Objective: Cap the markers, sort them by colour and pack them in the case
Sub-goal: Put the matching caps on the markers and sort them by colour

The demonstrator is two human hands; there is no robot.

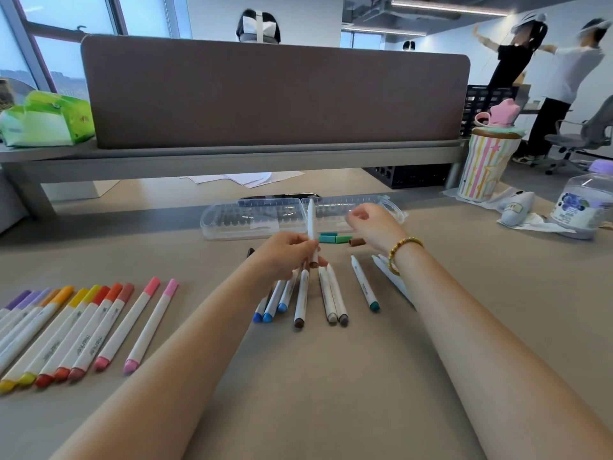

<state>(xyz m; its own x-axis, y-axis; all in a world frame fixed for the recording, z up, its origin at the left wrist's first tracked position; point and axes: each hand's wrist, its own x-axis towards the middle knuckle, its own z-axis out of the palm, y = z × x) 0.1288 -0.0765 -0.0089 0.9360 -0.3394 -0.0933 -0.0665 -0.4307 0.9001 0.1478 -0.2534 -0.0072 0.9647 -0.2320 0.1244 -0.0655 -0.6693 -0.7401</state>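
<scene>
A white marker stands nearly upright above the desk, pinched near its brown lower end by the left hand. The right hand hovers just right of it, fingers loosely curled, holding nothing visible. Behind both lies the open clear case. Teal caps lie near it; capped markers sit in a row at left.

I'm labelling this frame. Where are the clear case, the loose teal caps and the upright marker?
clear case (232,224): head view, left half's front wall.
teal caps (335,239): head view, middle of the cluster.
upright marker (311,220): head view, white barrel above the left hand (288,252).
</scene>
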